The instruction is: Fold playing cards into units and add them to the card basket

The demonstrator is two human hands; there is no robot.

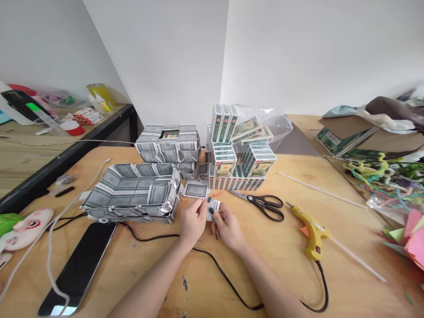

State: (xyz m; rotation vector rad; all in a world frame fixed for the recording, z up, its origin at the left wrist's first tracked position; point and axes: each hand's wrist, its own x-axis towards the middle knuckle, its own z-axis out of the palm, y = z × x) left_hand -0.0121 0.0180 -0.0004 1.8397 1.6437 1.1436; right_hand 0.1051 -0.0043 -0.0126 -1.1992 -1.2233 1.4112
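Note:
Between my two hands, near the middle of the table, is a small patterned card piece [213, 209]. My left hand [194, 221] pinches its left side, and my right hand [228, 225] grips its right side with the thumb on top. Just behind lies a patterned playing card [196, 189] on the table. To the left stands an open tray made of folded cards [99, 190]. A second structure of folded cards [167, 145] is behind the tray. Stacked card boxes [236, 182] stand behind my right hand.
Black-handled scissors [265, 205] and a yellow glue gun [311, 232] lie to the right, with glue sticks [321, 190] near them. A phone [81, 265] lies at the left. A black cable [218, 267] runs under my forearms. Colourful craft scraps [380, 176] fill the far right.

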